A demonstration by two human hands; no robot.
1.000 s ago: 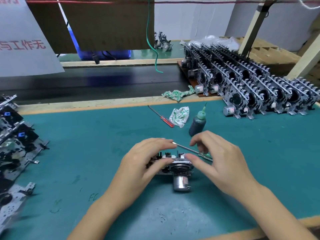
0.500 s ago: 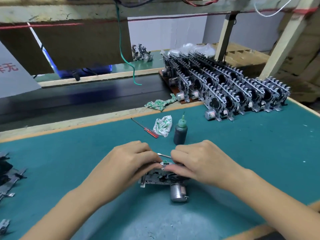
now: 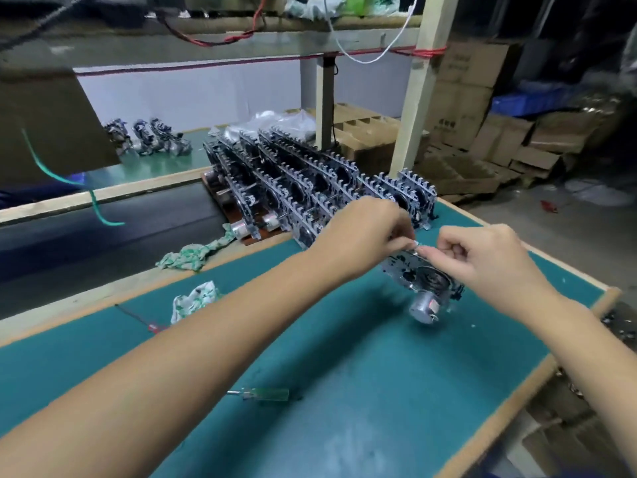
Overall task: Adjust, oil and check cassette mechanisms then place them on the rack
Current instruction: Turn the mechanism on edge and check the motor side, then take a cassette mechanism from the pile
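Note:
A cassette mechanism (image 3: pixel 425 282) with a round silver motor hanging below is held up above the green mat, just in front of the rows of finished mechanisms (image 3: pixel 310 181). My left hand (image 3: pixel 365 232) pinches its top edge from the left. My right hand (image 3: pixel 482 257) pinches the same top edge from the right, fingers curled. The mechanism stands upright on edge, tilted slightly. A green-handled screwdriver (image 3: pixel 265 394) lies on the mat near my left forearm.
The rack of mechanisms stands on a brown board (image 3: pixel 256 236) at the mat's far edge. Two crumpled cloths (image 3: pixel 193 298) and a red screwdriver (image 3: pixel 151 326) lie to the left. A wooden post (image 3: pixel 418 98) rises behind the rack. Cardboard boxes (image 3: pixel 482 125) fill the floor on the right.
Both hands have lifted the mechanism off the mat and carried it right, toward the rack. The green-handled screwdriver has left my right hand and lies on the mat. My view has swung right.

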